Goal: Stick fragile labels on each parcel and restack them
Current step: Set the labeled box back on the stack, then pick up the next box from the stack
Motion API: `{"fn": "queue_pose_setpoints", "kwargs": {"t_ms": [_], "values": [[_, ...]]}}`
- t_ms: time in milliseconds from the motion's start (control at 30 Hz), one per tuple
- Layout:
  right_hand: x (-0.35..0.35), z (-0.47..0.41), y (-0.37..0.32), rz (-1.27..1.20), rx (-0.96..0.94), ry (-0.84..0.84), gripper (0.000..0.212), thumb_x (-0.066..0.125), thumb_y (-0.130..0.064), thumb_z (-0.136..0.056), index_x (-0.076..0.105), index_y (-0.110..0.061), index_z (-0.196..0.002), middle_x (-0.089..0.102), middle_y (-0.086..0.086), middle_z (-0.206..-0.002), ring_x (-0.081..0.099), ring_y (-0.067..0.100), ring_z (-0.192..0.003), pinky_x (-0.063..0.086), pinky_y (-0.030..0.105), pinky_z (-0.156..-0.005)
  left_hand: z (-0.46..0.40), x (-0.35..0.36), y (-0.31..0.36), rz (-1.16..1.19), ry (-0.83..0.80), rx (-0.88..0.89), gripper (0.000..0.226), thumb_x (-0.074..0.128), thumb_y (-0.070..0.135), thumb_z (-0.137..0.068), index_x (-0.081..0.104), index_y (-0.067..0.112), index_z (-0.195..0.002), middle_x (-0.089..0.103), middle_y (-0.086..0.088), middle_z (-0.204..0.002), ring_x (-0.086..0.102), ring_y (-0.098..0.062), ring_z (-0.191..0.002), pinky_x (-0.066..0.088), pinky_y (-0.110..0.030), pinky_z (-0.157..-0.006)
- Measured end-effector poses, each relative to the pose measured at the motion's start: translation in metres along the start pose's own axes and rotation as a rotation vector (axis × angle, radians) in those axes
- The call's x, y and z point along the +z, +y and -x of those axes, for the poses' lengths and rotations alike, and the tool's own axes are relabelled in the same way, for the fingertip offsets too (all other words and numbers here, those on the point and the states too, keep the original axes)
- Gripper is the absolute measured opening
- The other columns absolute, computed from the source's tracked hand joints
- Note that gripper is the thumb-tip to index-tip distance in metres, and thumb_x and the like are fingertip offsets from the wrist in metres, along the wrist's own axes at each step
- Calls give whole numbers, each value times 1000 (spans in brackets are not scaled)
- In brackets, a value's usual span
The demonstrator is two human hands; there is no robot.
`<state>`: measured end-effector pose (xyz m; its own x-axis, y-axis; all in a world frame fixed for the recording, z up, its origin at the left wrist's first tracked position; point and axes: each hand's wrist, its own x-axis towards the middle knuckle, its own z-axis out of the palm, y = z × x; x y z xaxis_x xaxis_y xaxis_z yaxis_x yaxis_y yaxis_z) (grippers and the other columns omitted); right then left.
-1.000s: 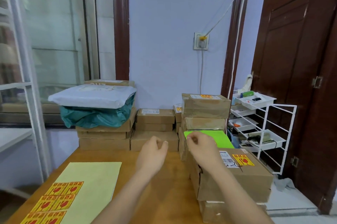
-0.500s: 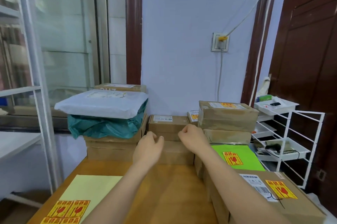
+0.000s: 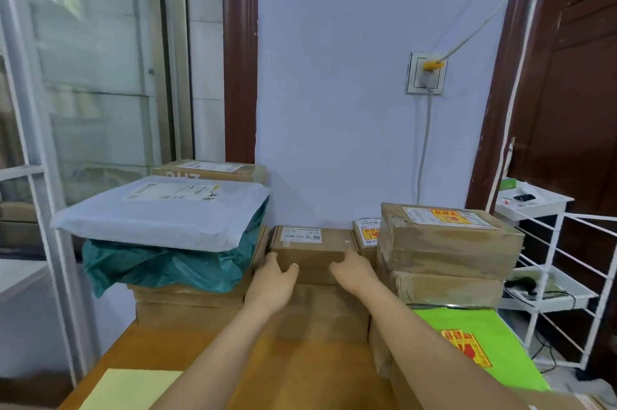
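At the centre of the frame, slightly below the middle, a small brown cardboard box (image 3: 310, 247) sits on top of a wider, flatter carton (image 3: 320, 309) against the pale blue wall. The small box is plain, with crisp edges and a white printed shipping sticker (image 3: 302, 234) on its top near the left corner; no red-and-yellow fragile sticker shows on it. The left hand (image 3: 272, 279) grips its lower left corner, thumb across the front face and fingers curled round the side. The right hand (image 3: 352, 271) holds the lower right corner, its fingers hidden round the box's right end.

To the right, a stack of tape-wrapped parcels (image 3: 447, 252) carries a fragile sticker (image 3: 449, 216) on the top one (red print on yellow). In the lower right, a bright green mailer (image 3: 467, 329) bears another. Left of centre, a white plastic mailer (image 3: 163, 212) lies over a teal bag (image 3: 160, 266) on more cartons. A pale yellow sheet (image 3: 130, 388) lies on the wooden table (image 3: 300, 373) at the bottom left.
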<state>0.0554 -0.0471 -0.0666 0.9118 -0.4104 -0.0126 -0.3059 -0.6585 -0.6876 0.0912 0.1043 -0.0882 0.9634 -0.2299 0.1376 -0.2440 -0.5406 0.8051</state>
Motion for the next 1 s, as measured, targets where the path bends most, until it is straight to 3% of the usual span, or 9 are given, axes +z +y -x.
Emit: {"fn": "queue_pose_setpoints", "kwargs": {"t_ms": [133, 267, 500, 633, 1000], "values": [[9, -24, 8, -22, 44, 5, 65, 46, -23, -92, 18, -8, -149, 35, 15, -142, 46, 32, -121, 43, 43, -101, -25, 12, -11, 63, -7, -9, 62, 46, 37, -95, 20, 21, -149, 29, -4, -152, 35, -25, -136, 32, -38, -110], [17, -39, 11, -30, 33, 37, 74, 47, -23, -92, 6, -11, -152, 8, 7, -157, 34, 31, -133, 38, 39, -105, -49, 20, -18, 44, -20, 13, 69, 47, 45, -91, 15, 31, -150, 16, 0, -158, 25, -24, -142, 30, -46, -113], [31, -56, 20, 126, 42, 91, 69, 42, -22, -97, 2, -11, -152, -9, 4, -159, 23, 32, -138, 36, 37, -100, -72, 32, -18, -42, -4, -21, 69, 46, 38, -95, 7, 30, -152, -1, 1, -160, 25, -27, -141, 33, -42, -111], [35, -62, 21, 197, 43, 91, 66, 41, -24, -98, 5, -10, -151, -11, 5, -159, 26, 32, -136, 36, 37, -101, -79, 36, -16, -130, -33, -47, 69, 42, 35, -98, 1, 29, -152, -18, 1, -159, 29, -27, -139, 35, -36, -105], [36, -63, 21, 284, 35, 99, 61, 45, -24, -96, 17, -4, -147, -5, 10, -158, 29, 34, -133, 39, 39, -98, -83, 47, -21, -159, -20, -121, 66, 45, 38, -97, 11, 22, -151, -10, -2, -158, 25, -30, -138, 34, -40, -105]]}}
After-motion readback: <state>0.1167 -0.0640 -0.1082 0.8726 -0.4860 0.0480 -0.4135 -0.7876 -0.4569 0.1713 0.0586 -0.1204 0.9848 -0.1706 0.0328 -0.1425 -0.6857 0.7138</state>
